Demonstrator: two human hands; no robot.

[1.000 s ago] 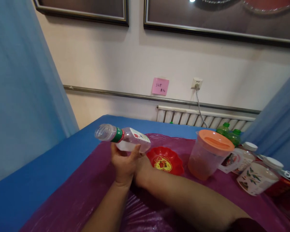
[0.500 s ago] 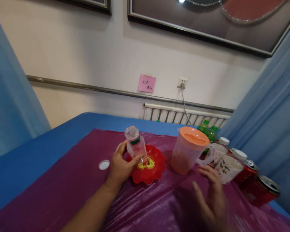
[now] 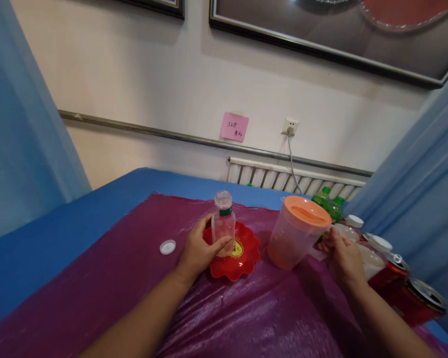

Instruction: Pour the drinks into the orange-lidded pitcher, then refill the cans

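My left hand (image 3: 199, 251) is wrapped round a clear, uncapped bottle (image 3: 223, 226) with a green band at its neck. The bottle stands upright on a red plate (image 3: 246, 258) with a scalloped rim. A white cap (image 3: 168, 247) lies on the purple sheet, left of that hand. To the right, my right hand (image 3: 345, 256) is closed on the handle of a clear pitcher (image 3: 289, 238) with an orange lid. Some liquid shows low in the pitcher, which stands nearly upright.
Behind and beside my right hand are green bottles (image 3: 335, 208), white-capped bottles (image 3: 380, 244) and red cans (image 3: 414, 301). A purple plastic sheet (image 3: 108, 278) covers much of the blue table (image 3: 59, 243). A radiator (image 3: 269, 176) runs along the wall behind.
My right hand has moved from the open beside the pitcher to its handle and closed on it. The bottle in my left hand has become more upright. The view has shifted slightly.
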